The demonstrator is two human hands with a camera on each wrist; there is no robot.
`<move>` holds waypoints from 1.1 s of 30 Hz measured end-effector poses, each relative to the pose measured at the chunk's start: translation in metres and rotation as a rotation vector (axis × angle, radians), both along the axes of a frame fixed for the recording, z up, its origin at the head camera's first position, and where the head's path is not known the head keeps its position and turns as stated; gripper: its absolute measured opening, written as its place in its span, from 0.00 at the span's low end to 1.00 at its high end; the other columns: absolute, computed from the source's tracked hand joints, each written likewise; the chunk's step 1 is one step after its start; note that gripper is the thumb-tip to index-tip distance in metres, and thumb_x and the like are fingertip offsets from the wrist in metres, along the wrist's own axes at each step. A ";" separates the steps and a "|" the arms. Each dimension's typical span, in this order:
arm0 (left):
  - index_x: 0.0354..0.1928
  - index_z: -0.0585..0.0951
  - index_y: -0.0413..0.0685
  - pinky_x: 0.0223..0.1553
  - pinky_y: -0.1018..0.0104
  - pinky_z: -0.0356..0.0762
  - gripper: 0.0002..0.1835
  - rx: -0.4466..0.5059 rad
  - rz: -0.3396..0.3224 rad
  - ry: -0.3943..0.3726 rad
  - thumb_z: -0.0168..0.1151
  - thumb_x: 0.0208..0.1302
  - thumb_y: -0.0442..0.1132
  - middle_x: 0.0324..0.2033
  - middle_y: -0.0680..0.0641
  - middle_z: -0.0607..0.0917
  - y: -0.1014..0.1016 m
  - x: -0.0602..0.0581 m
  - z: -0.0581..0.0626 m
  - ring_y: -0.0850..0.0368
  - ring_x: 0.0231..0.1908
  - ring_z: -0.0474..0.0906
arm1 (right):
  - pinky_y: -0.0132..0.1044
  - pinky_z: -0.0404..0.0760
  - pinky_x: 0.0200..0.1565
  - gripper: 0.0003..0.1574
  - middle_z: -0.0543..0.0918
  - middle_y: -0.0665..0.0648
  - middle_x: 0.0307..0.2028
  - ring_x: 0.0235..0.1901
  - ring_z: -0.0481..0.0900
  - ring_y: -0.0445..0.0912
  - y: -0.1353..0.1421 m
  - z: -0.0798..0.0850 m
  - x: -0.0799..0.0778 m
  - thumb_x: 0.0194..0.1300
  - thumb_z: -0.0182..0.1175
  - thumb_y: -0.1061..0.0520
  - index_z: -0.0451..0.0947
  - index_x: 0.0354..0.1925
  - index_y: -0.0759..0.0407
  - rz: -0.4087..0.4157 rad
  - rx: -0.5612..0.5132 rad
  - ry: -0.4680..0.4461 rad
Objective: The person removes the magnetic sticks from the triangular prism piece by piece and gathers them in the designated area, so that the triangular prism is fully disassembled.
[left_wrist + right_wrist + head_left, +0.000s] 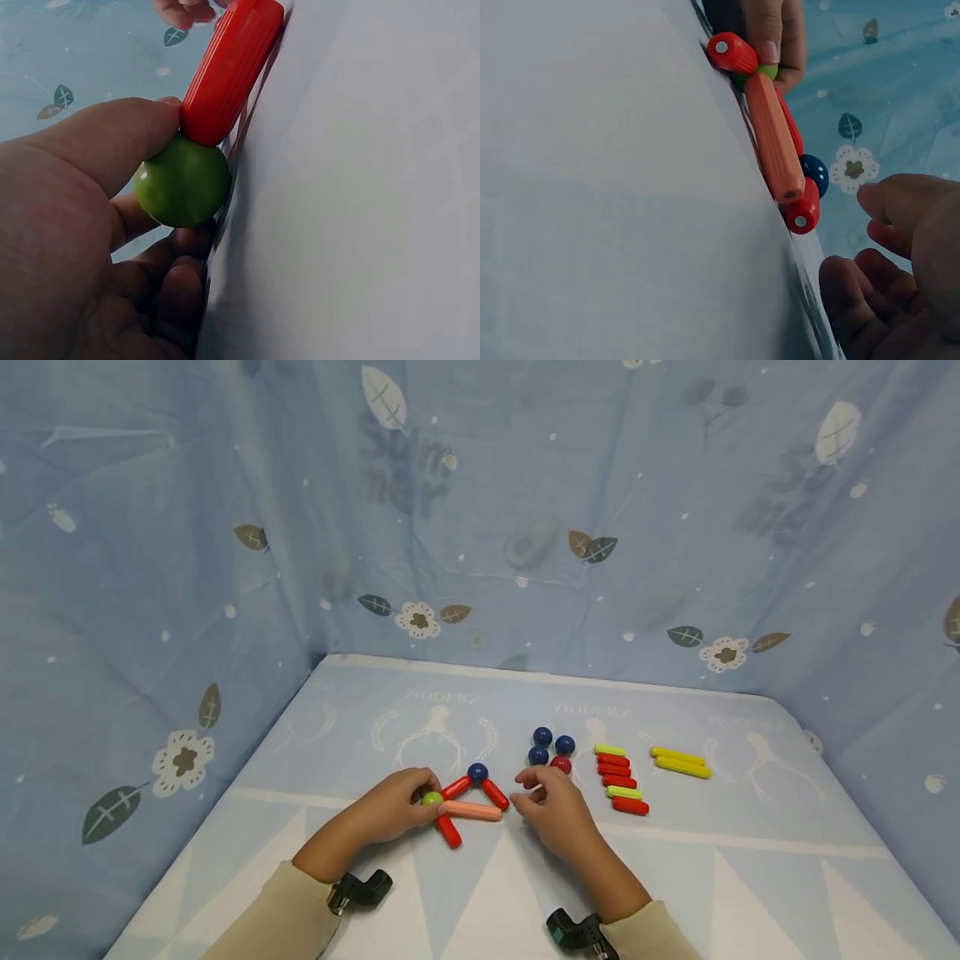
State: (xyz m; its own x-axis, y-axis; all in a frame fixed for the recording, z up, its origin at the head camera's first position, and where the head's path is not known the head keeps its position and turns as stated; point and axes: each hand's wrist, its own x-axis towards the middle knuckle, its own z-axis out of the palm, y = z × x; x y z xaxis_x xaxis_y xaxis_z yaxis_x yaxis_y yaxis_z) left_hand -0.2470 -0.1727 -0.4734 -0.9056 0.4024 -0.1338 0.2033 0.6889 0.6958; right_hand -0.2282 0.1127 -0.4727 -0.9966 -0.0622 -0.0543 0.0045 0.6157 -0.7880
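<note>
My left hand [396,806] pinches a green ball [184,181] between thumb and fingers, low over the table. A short red rod [449,832], a longer orange rod [774,139] and another red rod [457,788] fan out from this ball. The farther red rod leads to a dark blue ball [477,772], from which a third red rod [495,794] slants down toward the orange rod's free end. Pale round dots mark the red rods' ends in the right wrist view. Just right of this assembly, my right hand [558,810] hovers with fingers loosely bent, holding nothing.
Several blue balls [542,737] and a dark red ball [561,764] sit beyond my right hand. Right of them lies a column of short red rods [615,770] and yellow-green rods [624,792]. Two longer yellow rods [682,767] lie farther right. Patterned blue cloth [480,510] hangs behind the table.
</note>
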 end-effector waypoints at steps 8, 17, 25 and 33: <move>0.41 0.82 0.59 0.40 0.63 0.72 0.10 0.015 -0.043 0.006 0.74 0.66 0.51 0.34 0.55 0.78 -0.001 0.001 0.001 0.57 0.38 0.73 | 0.34 0.82 0.42 0.23 0.82 0.48 0.45 0.41 0.78 0.43 -0.006 -0.006 0.003 0.66 0.74 0.51 0.81 0.57 0.49 0.174 0.059 -0.030; 0.42 0.84 0.60 0.42 0.62 0.71 0.09 0.010 -0.113 0.036 0.74 0.65 0.51 0.35 0.57 0.80 -0.002 0.001 0.002 0.57 0.40 0.73 | 0.36 0.81 0.43 0.21 0.81 0.47 0.38 0.39 0.77 0.43 -0.007 -0.006 0.003 0.65 0.74 0.53 0.81 0.54 0.52 0.219 0.106 -0.039; 0.42 0.84 0.60 0.43 0.61 0.70 0.10 0.002 -0.119 0.032 0.74 0.66 0.51 0.35 0.57 0.80 -0.002 0.002 0.003 0.56 0.40 0.72 | 0.36 0.81 0.41 0.20 0.80 0.47 0.37 0.38 0.77 0.44 -0.007 -0.002 0.005 0.65 0.72 0.55 0.81 0.54 0.50 0.224 0.106 -0.052; 0.42 0.84 0.61 0.44 0.60 0.69 0.10 -0.016 -0.110 0.030 0.74 0.66 0.52 0.36 0.57 0.79 -0.002 0.003 0.004 0.56 0.41 0.72 | 0.37 0.81 0.41 0.18 0.80 0.49 0.39 0.39 0.76 0.46 -0.005 -0.002 0.005 0.65 0.69 0.59 0.82 0.53 0.49 0.126 0.073 -0.034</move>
State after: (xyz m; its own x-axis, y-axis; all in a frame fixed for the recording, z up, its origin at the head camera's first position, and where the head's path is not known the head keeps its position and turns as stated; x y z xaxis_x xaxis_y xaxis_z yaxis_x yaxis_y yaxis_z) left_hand -0.2436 -0.1744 -0.4691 -0.8600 0.4972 -0.1149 0.2984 0.6725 0.6772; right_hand -0.2230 0.1074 -0.4749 -0.9786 -0.1815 -0.0965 -0.0507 0.6684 -0.7421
